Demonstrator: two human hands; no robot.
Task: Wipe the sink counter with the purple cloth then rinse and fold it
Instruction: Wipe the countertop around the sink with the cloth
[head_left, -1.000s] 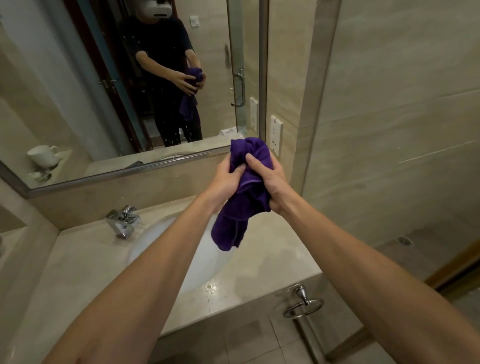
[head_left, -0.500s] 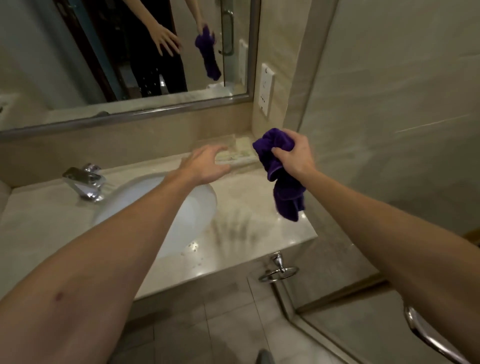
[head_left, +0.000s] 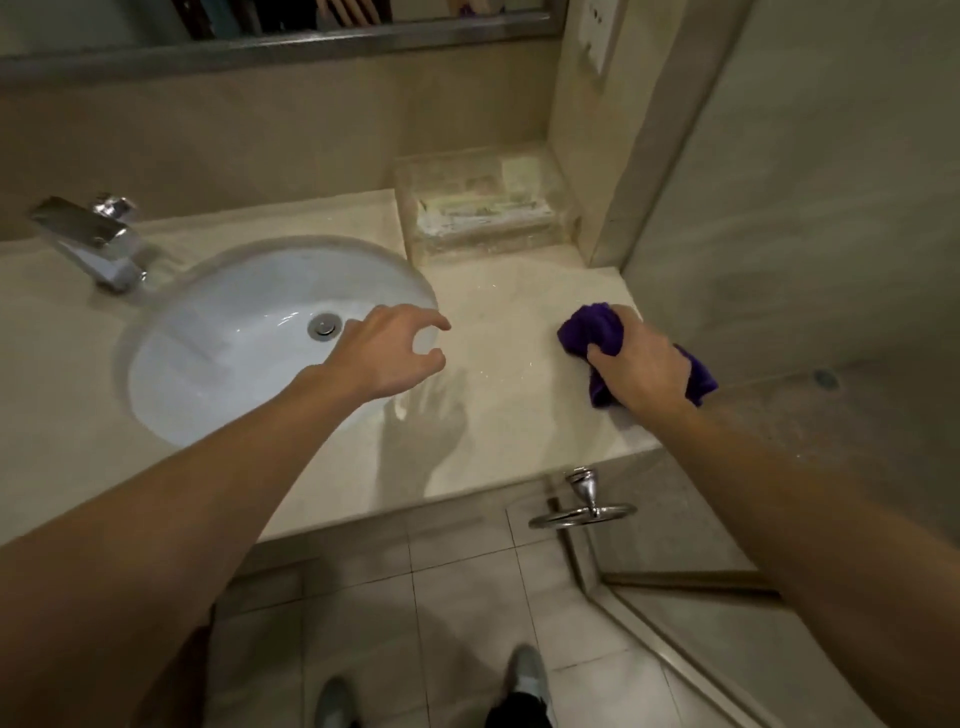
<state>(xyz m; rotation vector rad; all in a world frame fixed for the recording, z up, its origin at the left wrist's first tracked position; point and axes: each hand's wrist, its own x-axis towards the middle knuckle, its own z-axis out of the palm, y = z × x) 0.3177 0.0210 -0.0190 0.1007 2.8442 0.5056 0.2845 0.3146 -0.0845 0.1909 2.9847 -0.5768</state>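
The right hand (head_left: 641, 366), at the right of the frame, is pressed down on the purple cloth (head_left: 595, 327), fingers curled around a bunched wad of it, with folds sticking out past the fingertips toward the upper left and a flap showing behind the wrist on the right. The cloth sits on the sink counter (head_left: 514, 415) near its right end, just beside the corner where the counter meets the tiled wall (head_left: 805, 182). The left hand (head_left: 389, 358) is at the centre of the frame, above the right rim of the white basin (head_left: 234, 332); it holds nothing, fingers loosely spread and bent, thumb and forefinger apart, and it casts a hand-shaped shadow on the counter below it. The drain (head_left: 325, 326) shows just left of that hand. A chrome faucet (head_left: 88, 239) stands at the left of the frame behind the basin. In the upper middle, against the back wall, a clear tray (head_left: 483, 208) holds pale packets, too blurred to read. Small water drops glint on the counter between the two hands. Below the counter's front edge, lower right of centre, a chrome towel ring (head_left: 584, 512) hangs over the tiled floor (head_left: 415, 597), and two shoe tips show at the bottom edge. A strip of mirror frame (head_left: 291, 44) runs along the top.
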